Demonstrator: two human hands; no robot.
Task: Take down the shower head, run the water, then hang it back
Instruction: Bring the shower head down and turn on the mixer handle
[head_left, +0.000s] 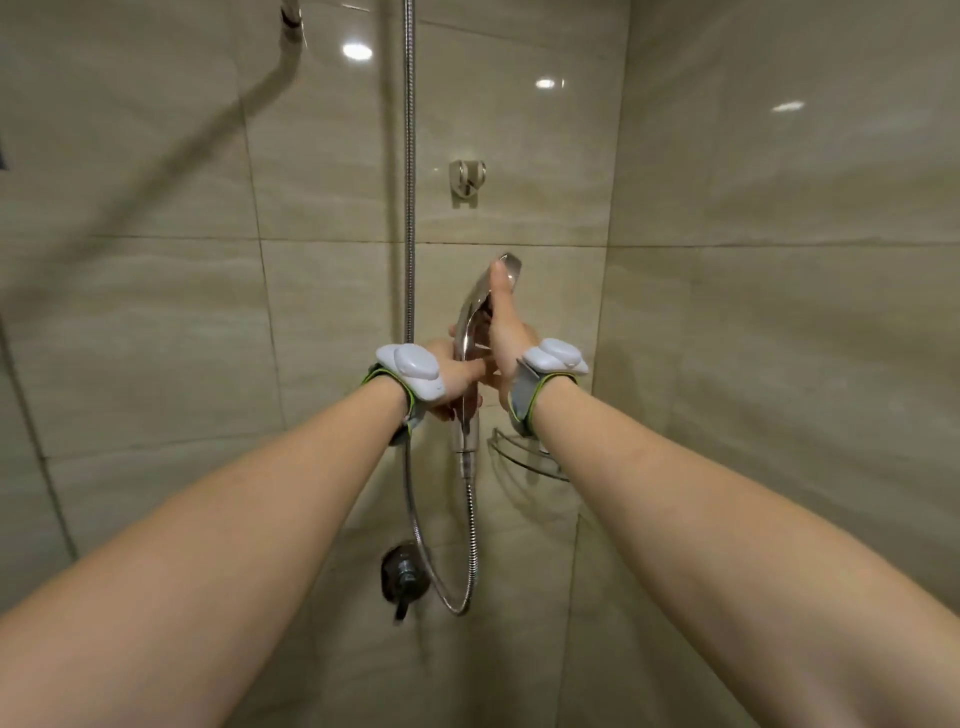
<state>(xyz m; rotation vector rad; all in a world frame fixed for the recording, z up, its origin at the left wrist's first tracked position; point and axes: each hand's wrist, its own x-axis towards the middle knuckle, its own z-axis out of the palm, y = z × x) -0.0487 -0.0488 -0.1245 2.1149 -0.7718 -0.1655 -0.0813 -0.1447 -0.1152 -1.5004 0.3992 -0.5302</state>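
The chrome shower head (475, 306) is upright in front of me, below its empty wall holder (467, 179). My left hand (451, 379) is wrapped around the handle. My right hand (505, 332) lies flat along the head's right side, thumb reaching up near its top. The metal hose (470, 540) loops down from the handle and climbs back up along the wall (410, 208). A dark mixer valve with a lever (404, 577) sits low on the wall. No water shows.
A wire corner shelf (524, 457) is fixed to the tiled wall just below my right wrist. A curved rail (288, 36) crosses the upper left. Beige tiled walls close in on all sides.
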